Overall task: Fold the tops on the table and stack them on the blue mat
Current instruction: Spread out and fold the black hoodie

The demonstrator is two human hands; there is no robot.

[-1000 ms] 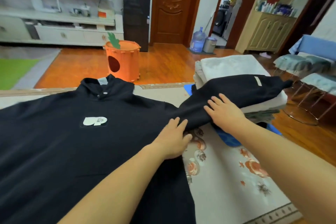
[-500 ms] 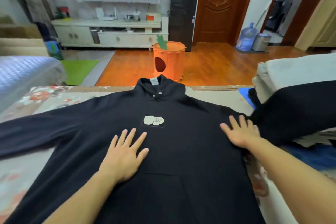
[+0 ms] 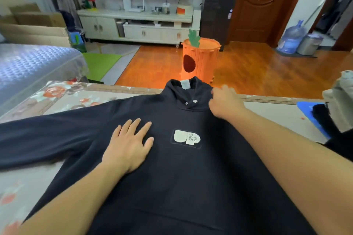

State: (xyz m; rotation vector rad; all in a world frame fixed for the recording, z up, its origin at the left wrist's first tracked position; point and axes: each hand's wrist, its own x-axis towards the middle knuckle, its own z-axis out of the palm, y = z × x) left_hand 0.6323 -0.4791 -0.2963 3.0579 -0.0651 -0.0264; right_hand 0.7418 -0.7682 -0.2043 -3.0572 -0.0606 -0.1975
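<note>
- Head view: my table (image 3: 275, 112), under a floral cloth, runs off both sides.
- Black sweatshirt (image 3: 172, 177) lies face up across it, hem cut off below, its right sleeve out of frame.
- Blue mat (image 3: 305, 105) at far right carries folded tops (image 3: 342, 97), mostly cropped.
- My left hand (image 3: 128, 149) presses flat on the chest, fingers straight.
- My right hand (image 3: 225, 103) sits at the collar; blurred, so I cannot tell its grasp.
</note>
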